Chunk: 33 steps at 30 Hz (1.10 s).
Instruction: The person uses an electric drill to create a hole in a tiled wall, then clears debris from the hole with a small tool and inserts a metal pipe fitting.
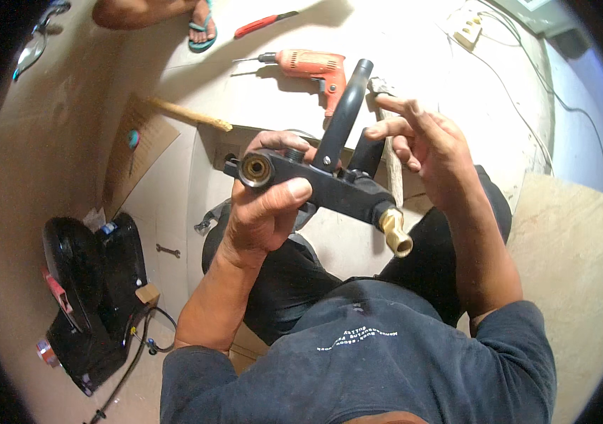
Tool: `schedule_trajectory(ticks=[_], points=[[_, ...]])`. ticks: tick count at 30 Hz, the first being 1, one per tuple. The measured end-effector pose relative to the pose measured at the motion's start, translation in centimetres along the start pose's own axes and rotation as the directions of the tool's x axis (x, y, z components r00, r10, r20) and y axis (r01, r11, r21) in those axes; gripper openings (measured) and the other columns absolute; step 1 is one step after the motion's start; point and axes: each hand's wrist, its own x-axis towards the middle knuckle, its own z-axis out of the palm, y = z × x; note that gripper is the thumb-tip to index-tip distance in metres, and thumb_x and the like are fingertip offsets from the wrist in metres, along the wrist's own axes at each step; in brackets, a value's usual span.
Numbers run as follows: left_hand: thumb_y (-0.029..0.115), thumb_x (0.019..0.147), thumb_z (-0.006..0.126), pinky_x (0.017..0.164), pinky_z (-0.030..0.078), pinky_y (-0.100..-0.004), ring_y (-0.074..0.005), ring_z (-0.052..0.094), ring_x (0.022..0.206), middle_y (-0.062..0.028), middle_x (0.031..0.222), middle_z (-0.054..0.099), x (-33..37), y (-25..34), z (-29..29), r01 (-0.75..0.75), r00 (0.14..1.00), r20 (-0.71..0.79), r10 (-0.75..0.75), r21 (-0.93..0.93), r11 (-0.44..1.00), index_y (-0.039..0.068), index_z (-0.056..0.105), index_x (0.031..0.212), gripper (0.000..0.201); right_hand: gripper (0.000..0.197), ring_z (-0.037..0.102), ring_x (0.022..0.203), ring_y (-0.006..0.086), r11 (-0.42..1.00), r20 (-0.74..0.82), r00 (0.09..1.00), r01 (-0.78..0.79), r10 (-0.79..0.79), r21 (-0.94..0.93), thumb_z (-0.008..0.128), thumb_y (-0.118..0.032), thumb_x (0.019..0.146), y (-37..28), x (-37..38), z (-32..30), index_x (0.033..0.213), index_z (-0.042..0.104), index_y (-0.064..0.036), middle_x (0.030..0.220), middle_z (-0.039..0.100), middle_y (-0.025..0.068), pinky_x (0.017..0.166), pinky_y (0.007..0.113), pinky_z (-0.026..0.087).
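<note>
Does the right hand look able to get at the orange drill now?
Probably, with a reach: the right hand looks loosely open, and the drill lies on the floor. The longer tube of the black fitting, held in the left hand, shows between them in this view.

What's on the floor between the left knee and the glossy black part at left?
An open-ended wrench lies between the left knee and the glossy black part, in the head view.

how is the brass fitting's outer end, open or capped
Open: the brass fitting shows a bare hole at its outer end, with no cap.
</note>
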Motion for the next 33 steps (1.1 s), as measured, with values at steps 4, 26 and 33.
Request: schedule_trajectory(ticks=[4,26,33], points=[[0.002,0.075,0.074,0.083,0.056,-0.0295,-0.0178,0.065,0.090,-0.0132,0.105,0.065,-0.1,-1.4,0.4,0.101,0.994,0.048,-0.103,0.036,0.994,0.001,0.054,0.120,0.050,0.058,0.052,0.059,0.0029,0.957,0.079,0.985,-0.170,0.155,0.234,0.071,-0.050,0.094,0.6,-0.1,0.3,0.119,0.063,0.0018,0.087,0.068,0.0079,0.044,0.015,0.036],[0.004,0.071,0.074,0.076,0.053,-0.0267,-0.0148,0.063,0.088,-0.0098,0.103,0.064,0.3,-2.3,0.0,0.171,0.984,0.049,-0.173,0.037,0.985,0.001,0.057,0.118,0.050,0.047,0.056,0.053,0.0043,0.965,0.065,0.975,-0.219,0.212,0.147,0.083,-0.035,0.087,0.9,-1.1,1.0,0.113,0.058,-0.0038,0.078,0.062,0.0005,0.042,0.016,0.043],[0.006,0.072,0.071,0.091,0.051,-0.0384,-0.0218,0.063,0.096,-0.0094,0.101,0.064,0.9,-1.2,0.8,0.146,0.989,0.029,-0.144,-0.063,0.987,0.004,0.060,0.115,0.044,0.046,0.055,0.051,0.0119,0.971,-0.112,0.975,-0.174,0.194,0.162,0.064,-0.047,0.099,1.4,-0.7,0.7,0.114,0.063,-0.0039,0.075,0.068,0.0105,0.045,0.022,0.042]])
